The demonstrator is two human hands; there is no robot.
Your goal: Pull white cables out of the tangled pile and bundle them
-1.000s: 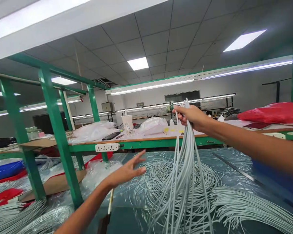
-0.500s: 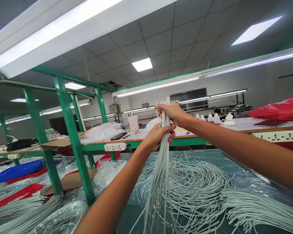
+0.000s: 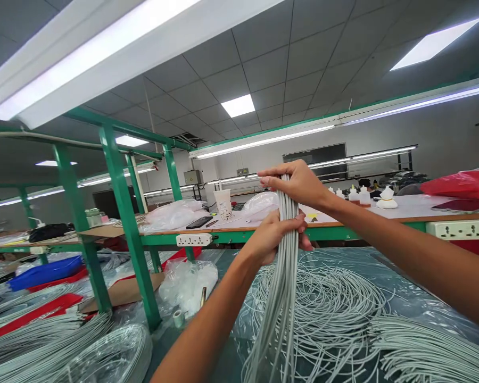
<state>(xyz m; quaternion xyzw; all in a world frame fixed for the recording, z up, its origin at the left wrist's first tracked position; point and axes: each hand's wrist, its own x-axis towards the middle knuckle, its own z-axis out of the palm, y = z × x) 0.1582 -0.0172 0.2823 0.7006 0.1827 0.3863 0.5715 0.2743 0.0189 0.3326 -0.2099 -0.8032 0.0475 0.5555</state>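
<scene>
Both hands clasp one bundle of grey cables, raised upright above the workbench.

Uppermost, the right hand closes around the top of the cable bundle, fingers curled over the cut ends, while the left hand wraps tight around the same bundle just below it, the two hands nearly touching. Its strands, too many to count, hang straight down and fan out toward the near edge of the workbench, ending over a loose coil of cable that lies on the clear plastic covering the top. A second sheaf of cut cables lies at the near right corner. On the raised shelf behind stand one paper cup, one phone and several small white bottles.
</scene>
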